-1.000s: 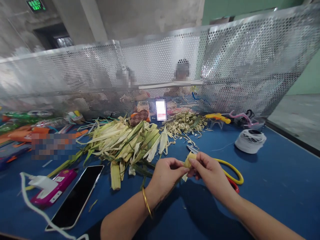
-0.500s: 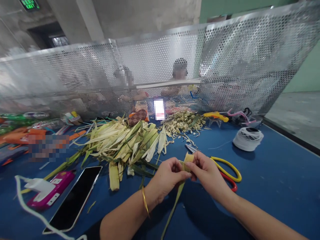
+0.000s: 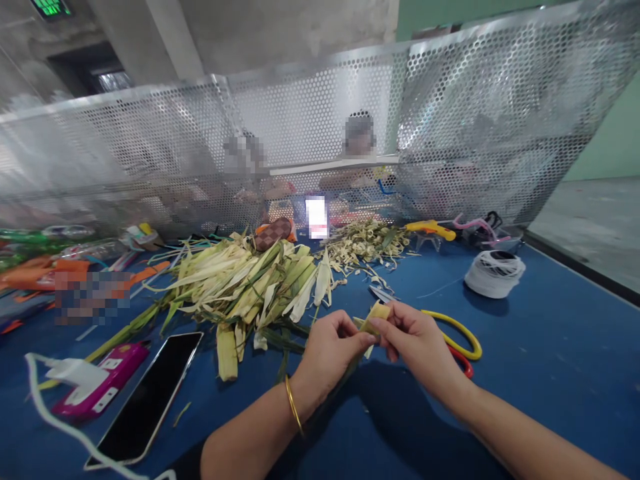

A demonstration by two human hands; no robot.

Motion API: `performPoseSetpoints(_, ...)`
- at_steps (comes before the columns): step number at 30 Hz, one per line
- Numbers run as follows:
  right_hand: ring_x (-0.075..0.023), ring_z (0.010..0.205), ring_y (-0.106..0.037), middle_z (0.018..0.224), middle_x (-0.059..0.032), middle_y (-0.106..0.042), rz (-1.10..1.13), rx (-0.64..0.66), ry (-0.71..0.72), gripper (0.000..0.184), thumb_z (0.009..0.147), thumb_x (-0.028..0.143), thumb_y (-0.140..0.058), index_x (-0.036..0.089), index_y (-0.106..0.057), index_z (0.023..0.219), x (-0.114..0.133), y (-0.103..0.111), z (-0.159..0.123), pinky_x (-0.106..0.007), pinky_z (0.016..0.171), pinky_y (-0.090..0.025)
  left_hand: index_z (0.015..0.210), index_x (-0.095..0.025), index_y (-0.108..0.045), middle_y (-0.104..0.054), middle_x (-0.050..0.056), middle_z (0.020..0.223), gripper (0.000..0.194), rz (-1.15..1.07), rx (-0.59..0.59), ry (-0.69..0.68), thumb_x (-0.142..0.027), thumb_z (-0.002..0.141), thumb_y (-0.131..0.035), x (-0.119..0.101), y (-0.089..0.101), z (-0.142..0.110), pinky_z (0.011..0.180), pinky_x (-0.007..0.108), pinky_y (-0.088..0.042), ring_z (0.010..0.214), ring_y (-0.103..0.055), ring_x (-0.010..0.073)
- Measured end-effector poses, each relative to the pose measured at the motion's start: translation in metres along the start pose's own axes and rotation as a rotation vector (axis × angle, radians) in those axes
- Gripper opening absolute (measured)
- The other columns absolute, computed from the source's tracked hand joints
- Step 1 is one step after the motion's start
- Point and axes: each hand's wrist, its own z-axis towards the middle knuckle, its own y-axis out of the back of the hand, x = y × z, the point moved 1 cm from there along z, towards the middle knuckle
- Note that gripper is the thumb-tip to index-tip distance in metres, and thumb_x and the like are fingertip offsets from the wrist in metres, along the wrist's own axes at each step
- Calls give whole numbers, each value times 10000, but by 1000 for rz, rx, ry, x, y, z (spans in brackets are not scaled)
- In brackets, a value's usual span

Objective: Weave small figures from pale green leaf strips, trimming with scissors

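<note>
Both my hands meet over the blue table (image 3: 560, 373), pinching one folded strip of pale yellow-green leaf (image 3: 374, 316). My left hand (image 3: 330, 353), with a gold bangle on its wrist, grips the strip's lower left part. The upper right part is held by my right hand (image 3: 417, 347) between thumb and fingers. Just behind my hands lies a heap of long green and pale leaves (image 3: 250, 280). Scissors with yellow and red handles (image 3: 457, 333) lie right beside my right hand.
A black phone (image 3: 147, 397) and a pink power bank with a white cable (image 3: 95, 380) lie at the left. A spool of white thread (image 3: 494, 272), a yellow glue gun (image 3: 430, 230) and leaf scraps (image 3: 367, 243) sit further back. A perforated metal screen (image 3: 475, 133) closes off the table, with people behind it.
My hands have kept working the leaf strip in place, turning it between the fingers. The long green tail that hung below my hands half a second ago no longer shows.
</note>
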Motion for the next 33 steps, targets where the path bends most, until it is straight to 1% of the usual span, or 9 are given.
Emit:
performPoseSetpoints(3, -94, 425, -399, 483, 64, -440, -97, -29, 55, 287, 799, 396, -568, 210, -458, 610, -1, 3, 0, -236, 434, -316, 598, -183, -430, -426, -76, 525, 358, -35, 16, -64, -363, 613, -739, 1, -1, 1, 499, 210, -275, 511, -369, 70)
performPoseSetpoints(7, -116, 560, -419, 581, 39, -447, -186, -57, 197, 251, 783, 346, -592, 199, -499, 603, 3, 4, 0, -244, 518, -341, 665, -180, -446, -468, -67, 565, 414, -187, 56, -5, -416, 585, -776, 1, -1, 1, 519, 205, -309, 521, -419, 70)
performPoseSetpoints(11, -127, 554, -480, 576, 31, -519, -76, 2, 118, 226, 791, 376, -589, 199, -531, 664, 6, 1, 0, -249, 525, -383, 720, -148, -533, -508, -52, 586, 375, -196, 58, 72, -360, 556, -795, -1, 1, 0, 534, 198, -304, 535, -424, 64)
performPoseSetpoints(14, -128, 515, -510, 541, 37, -528, 5, 26, 69, 234, 770, 406, -619, 194, -558, 690, 7, 1, 0, -252, 510, -404, 732, -135, -582, -520, -45, 577, 342, -177, 99, 108, -357, 562, -780, -1, 1, 0, 521, 208, -284, 521, -408, 65)
performPoseSetpoints(19, -112, 493, -501, 537, 42, -522, 75, 51, 67, 227, 747, 396, -646, 188, -584, 681, 8, 2, 1, -242, 496, -405, 641, -151, -520, -504, -55, 555, 366, -209, 113, 116, -376, 529, -787, -2, -1, -1, 517, 211, -276, 505, -383, 58)
performPoseSetpoints(23, -106, 499, -496, 524, 38, -514, 70, 120, 60, 260, 722, 376, -668, 184, -558, 586, 10, 3, 2, -234, 496, -407, 614, -176, -447, -441, -80, 515, 389, -136, 118, 101, -391, 558, -766, -3, -1, -4, 493, 209, -239, 487, -335, 54)
performPoseSetpoints(25, -101, 488, -485, 518, 36, -517, 51, 120, 57, 269, 731, 376, -661, 183, -557, 574, 9, 3, 1, -227, 475, -403, 611, -182, -426, -429, -83, 520, 375, -112, 124, 80, -347, 561, -759, -3, 0, -4, 493, 205, -236, 498, -337, 55)
performPoseSetpoints(29, -84, 439, -443, 527, 34, -536, 13, 129, 22, 222, 741, 387, -648, 172, -641, 688, 6, 2, 1, -213, 421, -377, 616, -185, -393, -417, -91, 546, 372, -208, 172, 73, -223, 517, -749, -2, -1, -3, 510, 192, -260, 512, -347, 48)
performPoseSetpoints(33, -83, 427, -440, 551, 16, -559, 30, 110, 13, 254, 717, 415, -657, 163, -658, 683, 7, 3, 1, -218, 409, -368, 709, -175, -493, -408, -102, 516, 373, -268, 174, 123, -242, 489, -787, -3, -2, -2, 499, 192, -258, 483, -331, 44)
